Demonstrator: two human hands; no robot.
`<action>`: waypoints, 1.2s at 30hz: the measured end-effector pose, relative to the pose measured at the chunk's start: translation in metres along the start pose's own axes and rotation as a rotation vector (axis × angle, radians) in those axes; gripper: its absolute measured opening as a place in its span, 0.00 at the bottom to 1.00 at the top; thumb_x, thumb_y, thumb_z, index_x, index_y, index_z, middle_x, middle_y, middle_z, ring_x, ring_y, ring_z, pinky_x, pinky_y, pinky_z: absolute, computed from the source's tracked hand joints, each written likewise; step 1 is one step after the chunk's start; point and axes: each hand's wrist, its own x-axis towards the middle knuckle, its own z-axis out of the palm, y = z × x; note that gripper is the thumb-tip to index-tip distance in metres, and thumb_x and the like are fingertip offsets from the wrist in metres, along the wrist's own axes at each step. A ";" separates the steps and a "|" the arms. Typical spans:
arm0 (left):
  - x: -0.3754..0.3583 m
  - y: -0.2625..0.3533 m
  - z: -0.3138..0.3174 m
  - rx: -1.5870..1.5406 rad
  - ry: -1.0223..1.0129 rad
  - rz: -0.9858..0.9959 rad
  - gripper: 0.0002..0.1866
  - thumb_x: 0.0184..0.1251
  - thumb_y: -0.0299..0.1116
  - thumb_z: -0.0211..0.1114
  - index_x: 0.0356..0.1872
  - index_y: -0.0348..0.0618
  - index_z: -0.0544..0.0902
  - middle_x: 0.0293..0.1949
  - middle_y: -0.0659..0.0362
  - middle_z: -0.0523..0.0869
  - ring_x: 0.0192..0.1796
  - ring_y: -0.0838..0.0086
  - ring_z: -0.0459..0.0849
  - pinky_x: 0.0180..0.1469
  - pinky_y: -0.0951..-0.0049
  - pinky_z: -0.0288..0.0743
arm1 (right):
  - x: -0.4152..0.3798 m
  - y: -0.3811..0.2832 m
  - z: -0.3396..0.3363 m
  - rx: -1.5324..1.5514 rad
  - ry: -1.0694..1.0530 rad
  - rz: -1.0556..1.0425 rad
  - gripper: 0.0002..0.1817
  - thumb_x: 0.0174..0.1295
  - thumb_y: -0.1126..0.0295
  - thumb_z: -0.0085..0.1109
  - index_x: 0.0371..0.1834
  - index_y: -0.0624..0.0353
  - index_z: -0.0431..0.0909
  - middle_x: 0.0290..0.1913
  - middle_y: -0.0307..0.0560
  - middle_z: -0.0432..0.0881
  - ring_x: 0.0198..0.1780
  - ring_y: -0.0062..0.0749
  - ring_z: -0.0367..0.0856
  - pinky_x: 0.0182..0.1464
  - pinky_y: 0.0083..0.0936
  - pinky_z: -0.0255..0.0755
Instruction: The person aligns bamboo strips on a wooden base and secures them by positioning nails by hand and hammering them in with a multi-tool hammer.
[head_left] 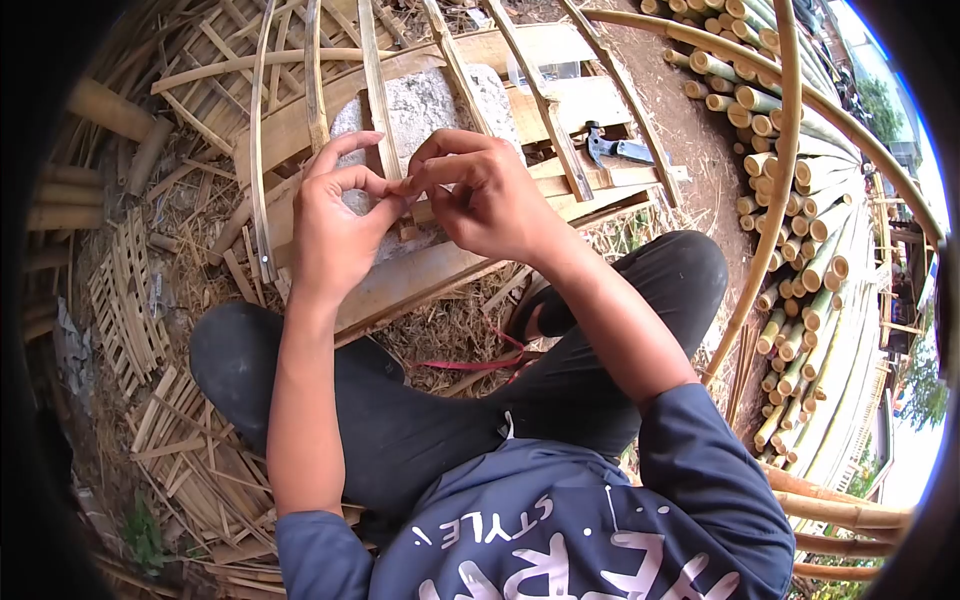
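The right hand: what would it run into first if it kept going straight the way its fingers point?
The left hand, most likely: the right hand seems to touch it fingertip to fingertip, though depth is unclear.

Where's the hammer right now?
In the head view, the hammer lies upper right of centre, among the wooden boards, to the right of the right hand and by the row's rightmost slat.

Head-worn view, forward and down, close above the hands point(490, 200)

Left grip point(338, 225), right grip point(495, 200) — touching (slat point(376, 95) beneath).
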 end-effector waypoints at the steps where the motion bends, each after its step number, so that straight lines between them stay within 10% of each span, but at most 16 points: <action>1: 0.000 0.000 0.001 -0.006 -0.004 -0.009 0.04 0.55 0.23 0.79 0.29 0.38 0.91 0.65 0.53 0.84 0.66 0.65 0.82 0.70 0.62 0.70 | 0.000 -0.001 0.000 -0.003 -0.001 0.003 0.18 0.52 0.89 0.52 0.37 0.63 0.90 0.42 0.46 0.85 0.34 0.25 0.87 0.28 0.19 0.77; 9: 0.000 0.003 0.002 -0.020 -0.003 0.016 0.06 0.58 0.23 0.77 0.36 0.37 0.90 0.63 0.52 0.84 0.67 0.60 0.80 0.72 0.58 0.67 | -0.001 0.002 -0.002 -0.031 0.014 -0.019 0.16 0.52 0.84 0.56 0.40 0.59 0.90 0.42 0.47 0.85 0.34 0.34 0.88 0.32 0.25 0.85; 12: 0.000 0.010 0.000 -0.007 -0.029 0.016 0.09 0.61 0.25 0.76 0.41 0.36 0.88 0.65 0.52 0.83 0.69 0.60 0.79 0.73 0.57 0.66 | -0.001 0.003 -0.001 -0.085 0.073 -0.049 0.12 0.48 0.75 0.62 0.34 0.53 0.91 0.38 0.50 0.86 0.41 0.51 0.87 0.46 0.41 0.82; 36: -0.003 -0.006 0.002 -0.126 0.020 -0.064 0.04 0.59 0.23 0.78 0.31 0.38 0.88 0.67 0.50 0.82 0.72 0.58 0.76 0.77 0.54 0.60 | -0.004 0.004 0.000 -0.057 0.095 -0.050 0.15 0.43 0.78 0.60 0.34 0.54 0.90 0.37 0.48 0.84 0.43 0.49 0.85 0.44 0.42 0.81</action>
